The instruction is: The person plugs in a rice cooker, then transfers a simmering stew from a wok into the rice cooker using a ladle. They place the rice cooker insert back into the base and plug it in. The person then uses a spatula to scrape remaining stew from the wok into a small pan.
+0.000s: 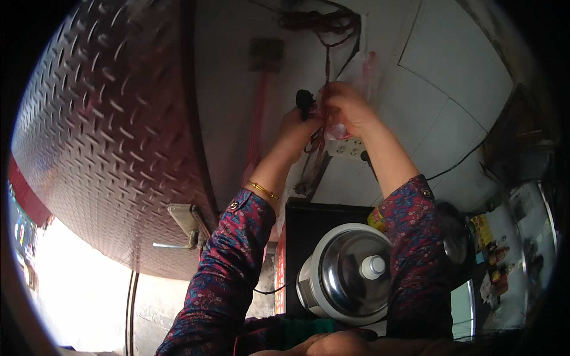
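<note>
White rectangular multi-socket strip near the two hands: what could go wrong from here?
1. The left hand appears to hold a black plug-like piece near the white rectangular multi-socket strip; if the strip is live, fingers straying onto contacts might get a shock.
2. The dark reddish hanging cord runs down to the right hand, beside crumpled translucent pinkish plastic; the two could tangle.

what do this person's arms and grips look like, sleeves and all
The left sleeve and right sleeve match: dark blue with a pinkish-red floral pattern, each ending on the forearm in a cuff with a small round button. A thin gold-coloured bangle circles the left forearm just beyond the cuff. Neither the left grip nor the right grip wears a glove.
</note>
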`<state>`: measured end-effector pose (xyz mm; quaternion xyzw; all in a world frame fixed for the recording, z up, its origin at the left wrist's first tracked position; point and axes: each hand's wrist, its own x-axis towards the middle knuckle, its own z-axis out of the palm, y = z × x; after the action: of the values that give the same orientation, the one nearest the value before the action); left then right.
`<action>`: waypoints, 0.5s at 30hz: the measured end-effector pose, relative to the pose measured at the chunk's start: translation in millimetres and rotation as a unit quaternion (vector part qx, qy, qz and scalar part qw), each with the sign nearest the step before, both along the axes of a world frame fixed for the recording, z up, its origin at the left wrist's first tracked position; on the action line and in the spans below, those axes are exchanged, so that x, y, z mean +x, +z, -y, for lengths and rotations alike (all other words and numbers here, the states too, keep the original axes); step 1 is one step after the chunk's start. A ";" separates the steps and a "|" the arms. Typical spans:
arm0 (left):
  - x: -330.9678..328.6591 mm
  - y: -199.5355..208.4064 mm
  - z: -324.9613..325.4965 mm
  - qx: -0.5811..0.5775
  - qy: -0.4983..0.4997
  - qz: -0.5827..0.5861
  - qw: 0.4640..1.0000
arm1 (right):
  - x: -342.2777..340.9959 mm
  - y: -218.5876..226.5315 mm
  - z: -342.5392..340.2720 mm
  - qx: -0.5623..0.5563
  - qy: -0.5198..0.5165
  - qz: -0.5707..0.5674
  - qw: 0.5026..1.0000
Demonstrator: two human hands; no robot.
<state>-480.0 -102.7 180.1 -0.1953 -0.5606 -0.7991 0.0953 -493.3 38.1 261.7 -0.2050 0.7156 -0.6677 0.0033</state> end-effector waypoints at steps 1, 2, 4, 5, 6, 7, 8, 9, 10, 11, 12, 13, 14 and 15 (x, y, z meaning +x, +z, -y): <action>-2.5 0.8 -0.9 0.001 -0.014 0.021 1.000 | 0.0 -0.5 -0.9 0.010 0.001 -0.007 1.000; -3.8 1.2 -1.7 0.002 -0.026 0.044 0.999 | 0.9 0.4 -3.9 0.013 0.016 -0.007 1.000; -4.9 2.0 -2.8 0.026 -0.049 0.061 0.997 | 1.8 -1.1 -6.1 0.012 -0.026 -0.028 0.999; -4.3 2.3 -3.6 0.048 -0.061 0.056 0.995 | 2.1 -2.3 -7.1 0.011 -0.047 -0.037 0.998; -2.2 1.9 -5.2 0.065 -0.065 0.070 0.993 | 2.7 -4.5 -7.7 -0.007 -0.049 -0.039 0.998; 0.4 1.9 -8.2 0.072 -0.085 0.040 0.993 | 2.8 -6.4 -7.8 -0.025 -0.049 -0.041 0.998; 3.4 1.8 -12.3 0.074 -0.097 0.027 0.992 | 2.3 -7.8 -8.0 -0.041 -0.043 -0.045 0.997; 6.8 1.5 -16.2 0.076 -0.107 0.013 0.991 | 2.0 -9.5 -8.0 -0.036 -0.046 -0.051 0.997; 8.8 2.4 -19.7 0.071 -0.085 0.022 0.994 | 0.5 -10.1 -7.6 -0.028 -0.042 -0.060 0.997; 10.4 3.0 -23.3 0.066 -0.062 0.026 0.996 | -0.8 -10.9 -7.7 -0.017 -0.050 -0.063 0.997; 11.7 3.1 -25.8 0.062 -0.041 0.022 0.997 | -1.6 -11.6 -8.6 -0.010 -0.049 -0.076 0.996; 12.6 2.6 -26.9 0.068 -0.037 0.027 0.997 | -2.6 -12.4 -9.4 0.000 -0.059 -0.082 0.995; 12.8 2.1 -27.1 0.077 -0.033 0.023 0.996 | -3.4 -13.2 -10.0 0.006 -0.063 -0.095 0.993; 12.4 1.5 -26.5 0.085 -0.028 0.018 0.996 | -4.1 -14.2 -10.7 0.025 -0.079 -0.115 0.990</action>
<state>-467.7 -76.2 181.7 -0.1877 -0.4863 -0.8498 0.0789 -497.4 48.8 247.5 -0.2228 0.7415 -0.6200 -0.1271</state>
